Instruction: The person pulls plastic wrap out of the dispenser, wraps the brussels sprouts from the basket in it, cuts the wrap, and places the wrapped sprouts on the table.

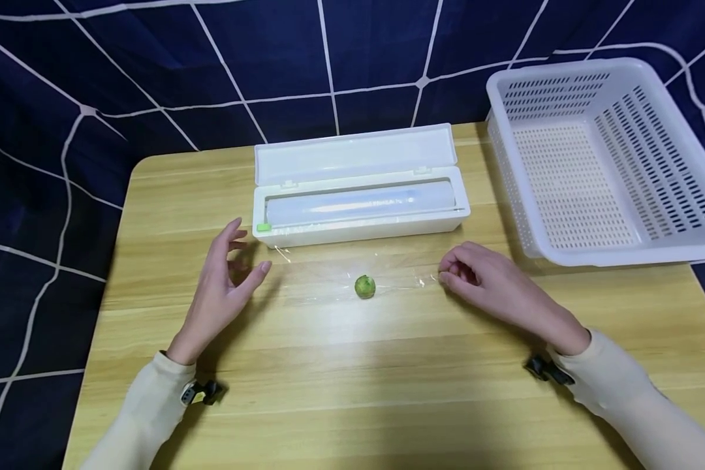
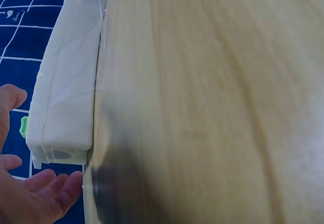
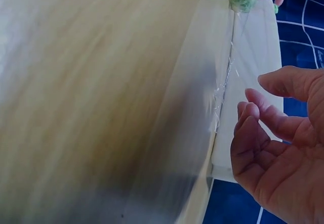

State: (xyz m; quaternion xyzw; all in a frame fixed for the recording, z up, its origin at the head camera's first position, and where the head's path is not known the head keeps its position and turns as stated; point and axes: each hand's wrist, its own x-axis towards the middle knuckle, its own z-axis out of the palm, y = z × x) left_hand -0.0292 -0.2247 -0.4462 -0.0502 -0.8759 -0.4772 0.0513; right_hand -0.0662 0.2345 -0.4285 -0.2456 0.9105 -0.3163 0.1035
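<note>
A thin clear sheet of cling film [image 1: 323,267] lies on the table in front of a long white dispenser box [image 1: 364,230]. On the film sits a small, round, green piece of produce [image 1: 365,286], which also shows at the top of the right wrist view. My left hand [image 1: 220,281] hovers by the film's left end, near the box corner, thumb and fingers spread and holding nothing. At the film's right end is my right hand [image 1: 487,281], its fingers loosely curled; in the right wrist view the thumb stands apart from them with nothing between.
Behind the film, the box lid [image 1: 355,155] is tipped back, showing the film roll [image 1: 361,202] and a green slider [image 1: 264,227] at the left front corner. A white slotted basket [image 1: 519,176] stands at the back right of the wooden table [image 1: 329,391]. Dark blue gridded cloth [image 1: 282,59] hangs behind.
</note>
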